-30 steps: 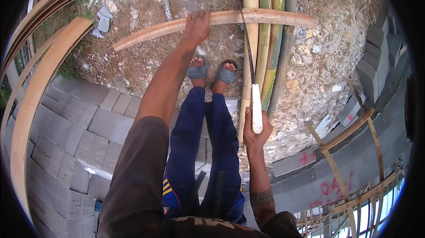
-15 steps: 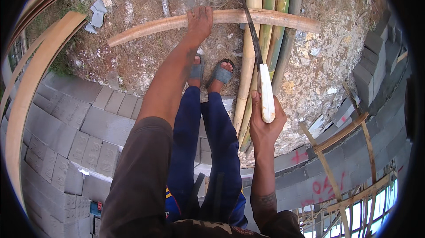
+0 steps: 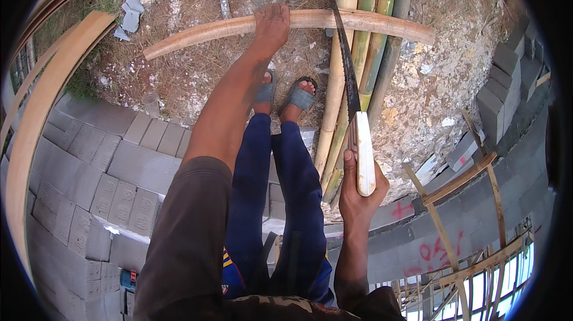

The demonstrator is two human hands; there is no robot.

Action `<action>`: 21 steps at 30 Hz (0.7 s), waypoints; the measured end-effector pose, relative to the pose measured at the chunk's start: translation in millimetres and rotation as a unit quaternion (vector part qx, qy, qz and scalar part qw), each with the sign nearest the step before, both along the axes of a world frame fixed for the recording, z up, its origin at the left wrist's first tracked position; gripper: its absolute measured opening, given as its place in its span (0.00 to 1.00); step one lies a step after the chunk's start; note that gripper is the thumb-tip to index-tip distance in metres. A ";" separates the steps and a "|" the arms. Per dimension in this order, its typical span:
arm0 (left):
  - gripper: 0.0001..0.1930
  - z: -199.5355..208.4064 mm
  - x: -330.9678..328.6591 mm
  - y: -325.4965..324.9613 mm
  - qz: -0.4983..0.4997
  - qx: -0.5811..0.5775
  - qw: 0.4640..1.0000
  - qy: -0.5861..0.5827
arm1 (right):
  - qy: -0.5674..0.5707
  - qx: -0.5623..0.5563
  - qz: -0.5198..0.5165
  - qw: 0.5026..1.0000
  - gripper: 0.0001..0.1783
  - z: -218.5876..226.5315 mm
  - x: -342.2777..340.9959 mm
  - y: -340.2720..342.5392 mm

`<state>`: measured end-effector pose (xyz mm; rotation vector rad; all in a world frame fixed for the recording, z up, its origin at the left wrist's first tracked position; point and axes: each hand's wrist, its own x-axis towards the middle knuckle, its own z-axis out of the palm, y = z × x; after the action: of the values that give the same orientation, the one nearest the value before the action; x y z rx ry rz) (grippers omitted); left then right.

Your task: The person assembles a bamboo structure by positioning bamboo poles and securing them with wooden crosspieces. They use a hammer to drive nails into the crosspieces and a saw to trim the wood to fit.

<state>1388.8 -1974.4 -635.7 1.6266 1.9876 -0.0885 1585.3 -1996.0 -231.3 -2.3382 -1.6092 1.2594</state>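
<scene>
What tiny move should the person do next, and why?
Perhaps the right hand should gently push the saw forward: its blade crosses the curved strip, with most of its length on the near side, and the left hand grips the strip, left of the bamboo poles.

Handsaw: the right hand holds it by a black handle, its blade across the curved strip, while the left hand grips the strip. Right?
Not quite: the handle is white, as the head view shows. The right hand does hold the handsaw, its blade across the curved strip, which the left hand grips.
</scene>
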 end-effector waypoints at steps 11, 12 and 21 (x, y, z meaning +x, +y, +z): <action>0.32 -17.1 6.5 5.6 0.068 0.027 0.997 0.030 | 0.020 -0.023 -0.004 1.000 0.11 21.8 -18.5 24.7; 0.32 -14.9 5.0 15.5 0.068 0.021 0.997 0.009 | 0.028 -0.033 -0.003 0.999 0.11 21.6 -15.3 23.7; 0.23 11.6 0.7 18.8 0.083 -0.037 0.996 -0.023 | 0.021 -0.013 -0.007 1.000 0.11 21.7 9.6 12.7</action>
<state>1389.4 -1955.6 -624.1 1.3995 2.0508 -0.0607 1594.9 -1983.3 -209.6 -2.3184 -1.5705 1.3244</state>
